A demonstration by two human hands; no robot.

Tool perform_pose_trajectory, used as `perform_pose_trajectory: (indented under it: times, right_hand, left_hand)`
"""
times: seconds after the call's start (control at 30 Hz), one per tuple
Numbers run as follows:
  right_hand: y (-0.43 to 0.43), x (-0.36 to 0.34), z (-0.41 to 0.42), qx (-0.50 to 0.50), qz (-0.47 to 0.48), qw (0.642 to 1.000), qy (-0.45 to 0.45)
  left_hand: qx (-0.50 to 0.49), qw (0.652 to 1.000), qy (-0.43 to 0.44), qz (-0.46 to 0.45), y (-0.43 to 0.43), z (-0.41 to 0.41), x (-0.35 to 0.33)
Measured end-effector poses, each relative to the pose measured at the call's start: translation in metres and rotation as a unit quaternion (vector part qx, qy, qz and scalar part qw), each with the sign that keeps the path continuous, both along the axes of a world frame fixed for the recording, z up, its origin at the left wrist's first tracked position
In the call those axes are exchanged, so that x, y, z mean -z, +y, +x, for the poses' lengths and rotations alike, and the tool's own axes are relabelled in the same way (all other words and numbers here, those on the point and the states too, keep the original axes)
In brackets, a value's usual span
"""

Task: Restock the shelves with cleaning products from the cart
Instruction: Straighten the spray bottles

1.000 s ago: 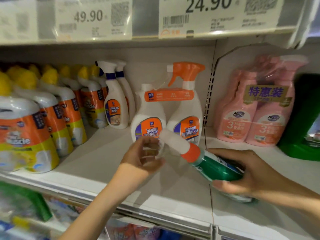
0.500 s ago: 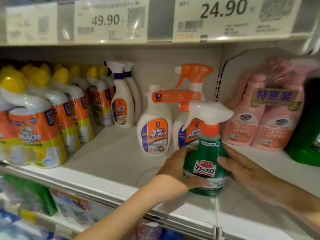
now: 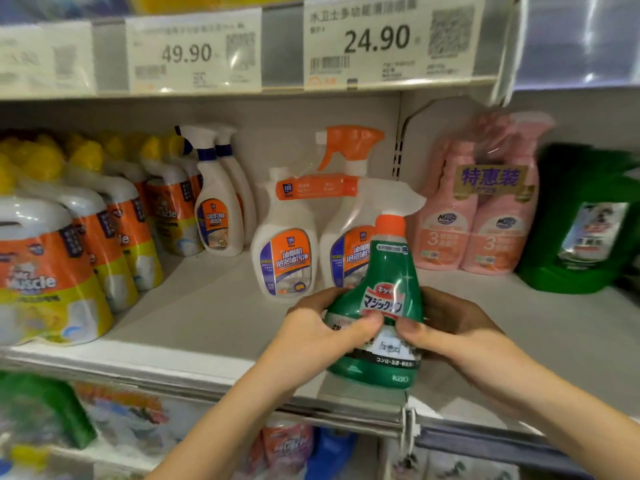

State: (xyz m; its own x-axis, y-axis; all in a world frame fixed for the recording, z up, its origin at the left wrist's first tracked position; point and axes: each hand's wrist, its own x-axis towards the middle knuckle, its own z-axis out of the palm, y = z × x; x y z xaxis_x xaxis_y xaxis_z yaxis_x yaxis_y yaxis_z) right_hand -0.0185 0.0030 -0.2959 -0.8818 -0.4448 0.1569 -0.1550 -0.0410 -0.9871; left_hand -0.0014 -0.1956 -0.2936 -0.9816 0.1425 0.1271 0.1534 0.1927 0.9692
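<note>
Shop shelving filled the view, and on its white shelf (image 3: 207,317) the green spray bottle (image 3: 384,296), tipped on its side a second earlier, now stood upright near the front edge, just before the white twin pack (image 3: 287,261). The left hand (image 3: 322,327) and right hand (image 3: 450,323) both gripped its lower body, thumbs on the label. Placement looked nearly done; squaring it up and letting go seemed all that remained.
</note>
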Motion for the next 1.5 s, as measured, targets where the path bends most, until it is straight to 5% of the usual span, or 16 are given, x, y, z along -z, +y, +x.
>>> perform_pose_trajectory:
  times: [0.17,0.9,1.17,1.5]
  right_hand:
    - [-0.003,-0.012,0.038,0.014,-0.028,0.999,-0.019]
    - [0.085,-0.064,0.197,-0.029,-0.033,0.999,0.012]
    - [0.137,-0.099,0.234,-0.034,-0.056,0.991,0.115]
    - [0.157,-0.182,0.195,0.055,-0.072,0.972,0.215]
  left_hand:
    - [0.036,0.997,-0.026,0.066,0.001,0.031,-0.012]
    - [0.063,0.996,0.002,0.055,0.083,0.194,-0.058]
    - [0.064,0.992,0.098,0.043,0.137,0.232,-0.096]
    - [0.052,0.975,0.216,0.031,0.169,0.178,-0.182]
